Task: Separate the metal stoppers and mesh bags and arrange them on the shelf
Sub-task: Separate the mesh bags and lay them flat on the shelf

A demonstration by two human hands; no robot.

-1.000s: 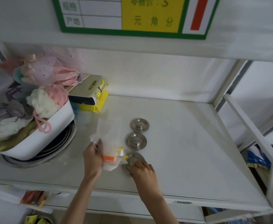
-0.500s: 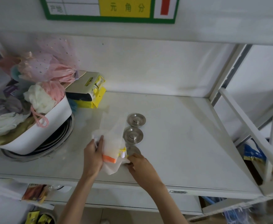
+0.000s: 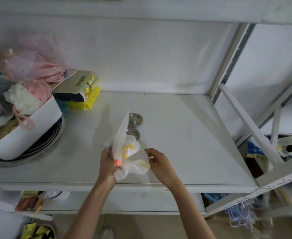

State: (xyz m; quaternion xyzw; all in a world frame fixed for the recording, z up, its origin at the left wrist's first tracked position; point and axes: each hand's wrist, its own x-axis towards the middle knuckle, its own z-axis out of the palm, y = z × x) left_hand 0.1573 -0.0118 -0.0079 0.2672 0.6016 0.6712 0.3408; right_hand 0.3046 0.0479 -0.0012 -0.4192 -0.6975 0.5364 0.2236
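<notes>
A bunch of white mesh bags (image 3: 132, 158) with yellow and orange trim hangs just above the front of the white shelf (image 3: 185, 135). My left hand (image 3: 108, 163) grips the bunch at its left side by the orange tag. My right hand (image 3: 159, 163) pinches the yellow-edged right side of the bags. Behind the bags a round metal stopper (image 3: 135, 120) lies flat on the shelf. A second stopper (image 3: 133, 133) sits closer to me, half covered by the mesh. Whether a third stopper lies under the bags I cannot tell.
At the left stands a white tub (image 3: 26, 128) full of pink and white mesh puffs, resting on stacked metal basins (image 3: 43, 145). A yellow and black packet (image 3: 79, 94) lies behind it. The shelf's upright post (image 3: 228, 62) and diagonal brace (image 3: 245, 121) stand on the right.
My right hand left the nearest stopper and took hold of the mesh bags. Both hands lifted the bags up off the shelf, and the bags now hide the nearest stopper.
</notes>
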